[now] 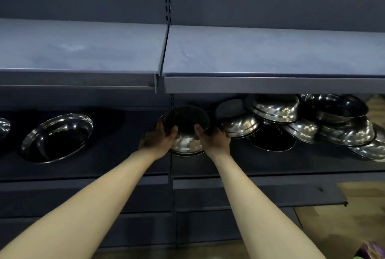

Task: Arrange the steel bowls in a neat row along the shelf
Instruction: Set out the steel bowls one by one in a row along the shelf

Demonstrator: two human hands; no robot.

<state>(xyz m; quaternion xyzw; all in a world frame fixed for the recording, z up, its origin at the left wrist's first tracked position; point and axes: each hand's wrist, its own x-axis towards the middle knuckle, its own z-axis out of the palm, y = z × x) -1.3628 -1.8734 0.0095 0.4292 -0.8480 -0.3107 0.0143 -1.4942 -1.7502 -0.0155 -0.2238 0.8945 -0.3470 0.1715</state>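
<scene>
Barely begun: left hand (159, 141), right hand (214, 139) clamped on steel bowl (185, 131); placed bowl (57, 137) set; jumbled pile (302, 123) unsorted.

both bare forearms extended forward and upward — left hand (159, 137) and right hand (213, 139) cupped inward, palms facing, fingers curled in a two-handed grasp.

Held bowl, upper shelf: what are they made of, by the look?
Held bowl: polished metal, probably stainless steel; its wall gives bright mirror glints between the left hand and right hand, as do the piled bowls to the right.
Upper shelf: looks like painted sheet metal, matte blue-grey, with a folded front lip and a slotted upright behind; the core material cannot be confirmed.
</scene>
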